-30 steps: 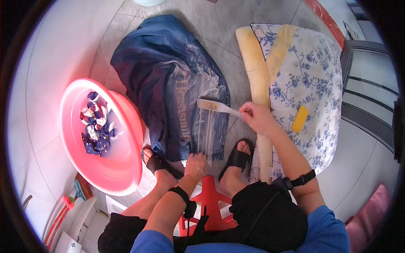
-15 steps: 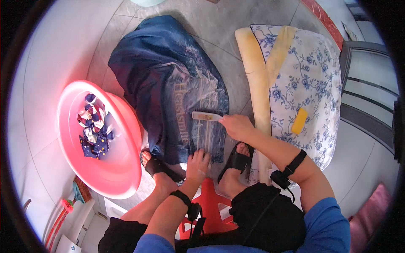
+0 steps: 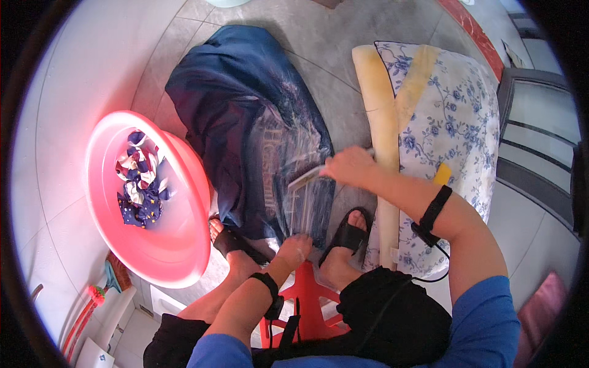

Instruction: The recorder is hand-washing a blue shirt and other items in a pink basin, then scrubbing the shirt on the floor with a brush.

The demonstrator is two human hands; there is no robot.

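Note:
A dark blue cloth (image 3: 227,92) with pale lettering, smeared with white suds, is spread on the floor before me. My right hand (image 3: 348,165) is closed round a white-handled scrubbing brush (image 3: 307,176), which is tilted over the sudsy right part of the cloth. Its bristles are hard to make out. At the cloth's near edge, between my feet, my left hand (image 3: 296,248) has its fingers curled onto the fabric.
On the left stands a pink basin (image 3: 202,227) with patterned cloths (image 3: 140,184) in cloudy water. To the right lies a blue-flowered cushion (image 3: 454,122) with a yellow block (image 3: 442,173) on it. A red plastic stool (image 3: 304,300) is beneath me.
The brush has tilted, its head dropping slightly, and my right hand has shifted up and right a little. My left fingers, spread before, have drawn in on the cloth's edge.

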